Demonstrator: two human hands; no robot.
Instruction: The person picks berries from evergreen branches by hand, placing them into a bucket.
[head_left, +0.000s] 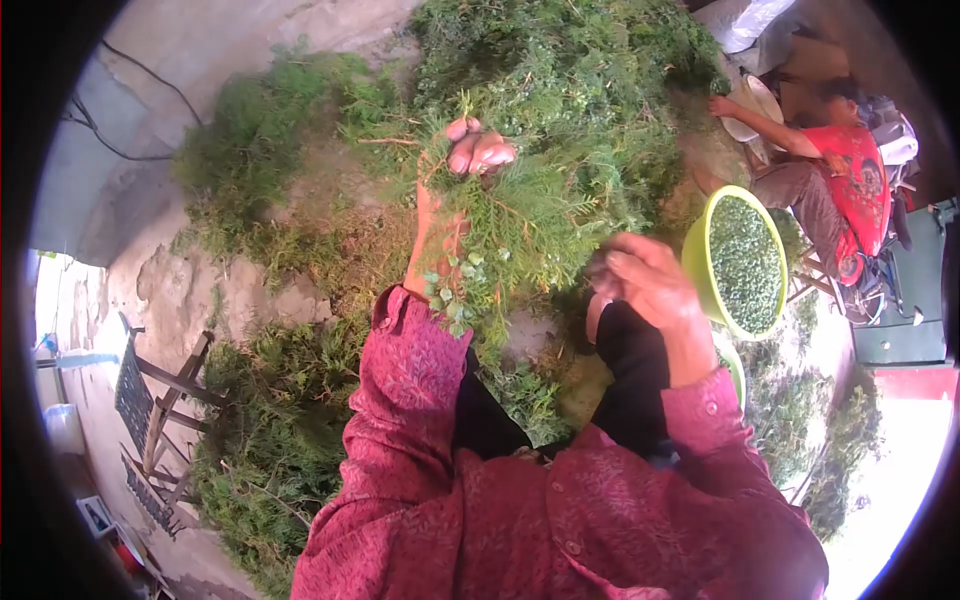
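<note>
My left hand [478,150] is closed around a leafy green conifer branch [530,215], held up in front of my body. Its flat sprays hang down and to the right, and small pale green seed cones [460,290] dangle below, over my wrist. To the right of the branch is my right hand [645,280], somewhat blurred, with its fingers curled together. Whatever is in those fingers is hidden. Just beyond this hand, a yellow-green basin [703,262] full of small green cones stands to the right.
A large heap of cut conifer branches [560,70] lies ahead, with more branches [280,420] at the left. A wooden-framed chair [165,410] stands at far left. At right, another person in a red shirt [850,175] sits reaching toward a white basin [755,105].
</note>
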